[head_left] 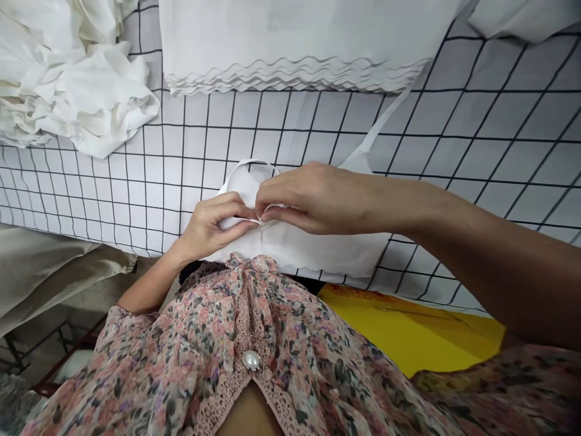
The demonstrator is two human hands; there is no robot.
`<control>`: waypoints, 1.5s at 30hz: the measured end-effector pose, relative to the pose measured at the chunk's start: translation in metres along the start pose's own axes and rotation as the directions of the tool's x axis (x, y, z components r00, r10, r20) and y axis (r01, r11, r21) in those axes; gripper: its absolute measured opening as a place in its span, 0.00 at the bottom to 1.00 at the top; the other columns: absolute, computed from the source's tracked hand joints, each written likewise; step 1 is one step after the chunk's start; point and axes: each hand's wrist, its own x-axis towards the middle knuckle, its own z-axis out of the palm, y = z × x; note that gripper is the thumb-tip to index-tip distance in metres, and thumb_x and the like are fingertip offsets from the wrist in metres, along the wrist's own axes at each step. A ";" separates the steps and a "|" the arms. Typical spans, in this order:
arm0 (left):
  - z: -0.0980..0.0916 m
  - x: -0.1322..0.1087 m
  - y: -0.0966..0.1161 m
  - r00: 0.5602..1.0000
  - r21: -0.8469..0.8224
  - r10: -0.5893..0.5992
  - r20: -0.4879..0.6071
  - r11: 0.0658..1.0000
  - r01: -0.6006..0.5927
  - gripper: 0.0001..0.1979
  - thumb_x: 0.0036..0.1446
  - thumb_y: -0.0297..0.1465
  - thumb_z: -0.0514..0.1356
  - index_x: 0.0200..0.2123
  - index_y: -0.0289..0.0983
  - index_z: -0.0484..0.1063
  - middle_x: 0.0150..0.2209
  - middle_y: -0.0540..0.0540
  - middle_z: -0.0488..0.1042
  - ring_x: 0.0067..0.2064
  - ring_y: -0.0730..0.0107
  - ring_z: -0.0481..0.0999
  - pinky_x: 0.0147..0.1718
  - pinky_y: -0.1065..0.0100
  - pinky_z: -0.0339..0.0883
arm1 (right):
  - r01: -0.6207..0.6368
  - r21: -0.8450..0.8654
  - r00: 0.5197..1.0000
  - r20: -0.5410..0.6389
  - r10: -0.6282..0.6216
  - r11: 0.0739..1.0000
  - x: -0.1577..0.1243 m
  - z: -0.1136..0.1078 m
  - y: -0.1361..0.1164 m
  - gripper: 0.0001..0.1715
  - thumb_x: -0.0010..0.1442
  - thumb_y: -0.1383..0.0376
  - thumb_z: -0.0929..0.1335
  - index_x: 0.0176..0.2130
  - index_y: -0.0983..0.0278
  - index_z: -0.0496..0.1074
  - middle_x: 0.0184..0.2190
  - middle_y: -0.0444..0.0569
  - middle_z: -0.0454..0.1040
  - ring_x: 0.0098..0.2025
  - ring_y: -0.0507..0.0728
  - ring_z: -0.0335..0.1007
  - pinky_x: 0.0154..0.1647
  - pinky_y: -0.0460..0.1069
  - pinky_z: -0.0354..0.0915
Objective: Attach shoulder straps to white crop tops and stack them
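A white fabric piece (318, 248) with a curved edge lies at the near edge of the table covered in a white cloth with a black grid (476, 139). My left hand (213, 221) pinches the fabric's left part, fingers closed on it. My right hand (313, 197) reaches in from the right and pinches the same fabric at the fold, fingertips almost touching the left hand's. A narrow white strip (381, 124) runs from the piece up toward the stack at the back.
A stack of white cut pieces with wavy edges (295, 66) lies at the back centre. A crumpled heap of white fabric (72, 85) sits at the back left. Something yellow (408, 330) lies below the table edge. Beige cloth (40, 272) hangs at the left.
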 end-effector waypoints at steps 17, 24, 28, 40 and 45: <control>-0.007 0.004 0.002 0.992 0.000 -0.025 0.120 1.000 0.025 0.02 0.67 0.30 0.69 0.43 0.40 0.82 0.39 0.47 0.83 0.40 0.72 0.84 0.40 0.68 0.77 | -0.027 0.127 0.993 0.117 0.012 0.992 0.012 -0.013 0.007 0.18 0.71 0.54 0.68 0.33 0.59 0.78 0.24 0.44 0.75 0.27 0.53 0.67 0.34 0.52 0.59; -0.006 0.007 0.002 0.992 -0.016 0.001 0.130 1.000 0.001 0.02 0.67 0.30 0.69 0.42 0.41 0.82 0.39 0.47 0.84 0.41 0.72 0.85 0.41 0.69 0.79 | -0.031 0.123 0.989 0.146 0.013 0.992 0.017 -0.008 0.005 0.18 0.71 0.56 0.68 0.31 0.59 0.78 0.24 0.44 0.74 0.25 0.51 0.63 0.32 0.52 0.57; -0.006 0.007 0.001 0.991 -0.007 -0.004 0.135 1.000 0.005 0.01 0.67 0.31 0.69 0.41 0.41 0.82 0.40 0.47 0.84 0.40 0.72 0.85 0.40 0.69 0.79 | -0.063 0.127 0.986 0.159 0.042 0.990 0.019 -0.009 0.003 0.15 0.69 0.59 0.69 0.31 0.59 0.78 0.24 0.43 0.75 0.25 0.51 0.64 0.33 0.52 0.57; -0.007 0.009 0.002 0.989 -0.040 0.013 0.146 0.999 -0.007 0.01 0.66 0.29 0.70 0.41 0.38 0.82 0.39 0.47 0.84 0.42 0.72 0.85 0.42 0.70 0.80 | -0.188 -0.004 0.924 0.337 0.178 0.982 0.023 -0.023 -0.012 0.15 0.71 0.61 0.65 0.41 0.63 0.81 0.31 0.48 0.78 0.31 0.53 0.68 0.38 0.52 0.59; -0.007 0.009 0.001 0.989 -0.043 0.023 0.147 0.999 -0.017 0.01 0.67 0.28 0.70 0.41 0.39 0.81 0.39 0.47 0.84 0.42 0.73 0.85 0.42 0.70 0.80 | -0.175 -0.032 0.935 0.307 0.176 0.984 0.024 -0.022 -0.015 0.13 0.70 0.66 0.66 0.38 0.62 0.81 0.28 0.47 0.77 0.30 0.52 0.67 0.37 0.52 0.58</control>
